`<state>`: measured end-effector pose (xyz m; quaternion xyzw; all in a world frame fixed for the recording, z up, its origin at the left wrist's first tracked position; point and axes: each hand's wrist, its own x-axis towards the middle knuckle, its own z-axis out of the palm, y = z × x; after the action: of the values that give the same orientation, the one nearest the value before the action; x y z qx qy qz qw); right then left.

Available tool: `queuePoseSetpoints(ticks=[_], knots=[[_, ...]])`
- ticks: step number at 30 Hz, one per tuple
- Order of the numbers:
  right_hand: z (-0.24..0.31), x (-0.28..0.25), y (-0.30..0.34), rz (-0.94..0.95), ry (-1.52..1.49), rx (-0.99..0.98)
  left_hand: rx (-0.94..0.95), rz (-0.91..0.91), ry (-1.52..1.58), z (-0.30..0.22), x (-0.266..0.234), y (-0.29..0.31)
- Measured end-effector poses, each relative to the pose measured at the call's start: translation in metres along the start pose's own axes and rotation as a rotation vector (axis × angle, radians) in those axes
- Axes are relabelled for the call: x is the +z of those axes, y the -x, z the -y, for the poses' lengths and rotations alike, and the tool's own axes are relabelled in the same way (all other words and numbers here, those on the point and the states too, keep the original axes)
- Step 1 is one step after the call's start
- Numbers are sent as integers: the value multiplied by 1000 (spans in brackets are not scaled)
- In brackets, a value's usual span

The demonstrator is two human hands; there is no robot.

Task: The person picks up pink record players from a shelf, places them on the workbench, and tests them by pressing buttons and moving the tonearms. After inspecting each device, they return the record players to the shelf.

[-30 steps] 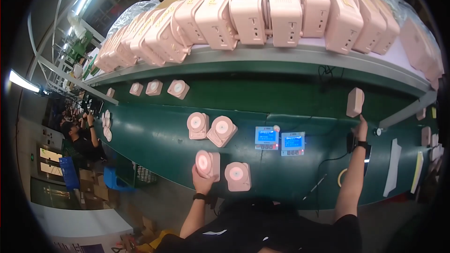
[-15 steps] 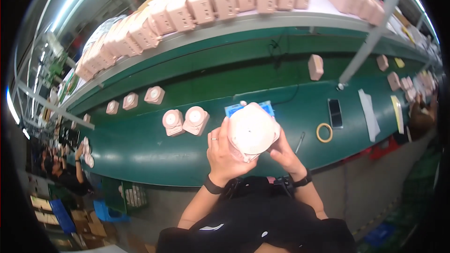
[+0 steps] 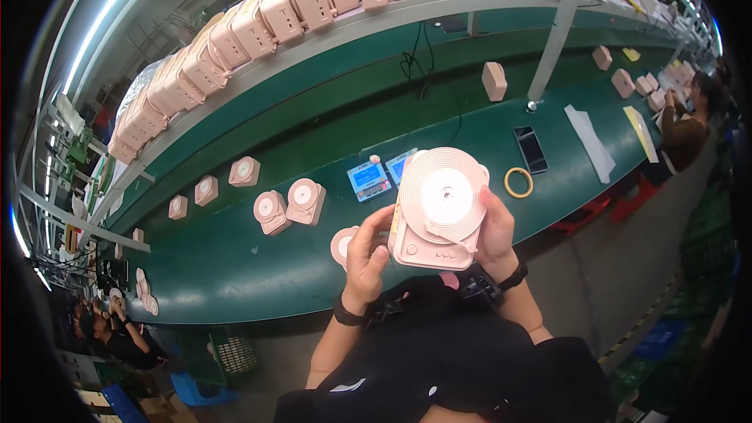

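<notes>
A pink toy record player (image 3: 446, 196) with a ridged round disc, a small arm and buttons faces up between my hands. My right hand (image 3: 496, 227) is closed on its right edge, thumb on the upper side. My left hand (image 3: 366, 258) is at its left edge, fingertips against the side and thumb apart from the face. Beside my left hand a pink disc (image 3: 341, 244) with a pale centre shows partly, the rest hidden by the hand. Behind the record player, two blue-screened devices (image 3: 368, 178) lie on the green table (image 3: 235, 266).
Several more pink players (image 3: 305, 201) stand on the table to the left. Pink cases (image 3: 282, 12) line the shelf above. To the right are a tape roll (image 3: 518, 182), a phone (image 3: 530, 149) and a white strip (image 3: 589, 143). People (image 3: 685, 129) work at both ends.
The record player has tilted, so its ridged disc, arm and buttons now show clearly. My left hand has shifted to its left side. The view has swung, uncovering the second blue-screened device.
</notes>
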<state>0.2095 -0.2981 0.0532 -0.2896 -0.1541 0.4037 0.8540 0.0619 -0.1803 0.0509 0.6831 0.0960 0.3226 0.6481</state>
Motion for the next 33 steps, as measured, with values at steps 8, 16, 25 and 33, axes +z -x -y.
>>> queuePoseSetpoints(ticks=[8,16,25,33], knots=[[2,-4,6,71,-80,-13,24,100,-7,1,1,10],[10,-7,11,158,32,35,-47,112,134,5,1,16],[17,-1,12,234,355,15,-139,179,222,6,-7,21],[17,0,12,234,223,50,-200,240,227,14,-9,27]])
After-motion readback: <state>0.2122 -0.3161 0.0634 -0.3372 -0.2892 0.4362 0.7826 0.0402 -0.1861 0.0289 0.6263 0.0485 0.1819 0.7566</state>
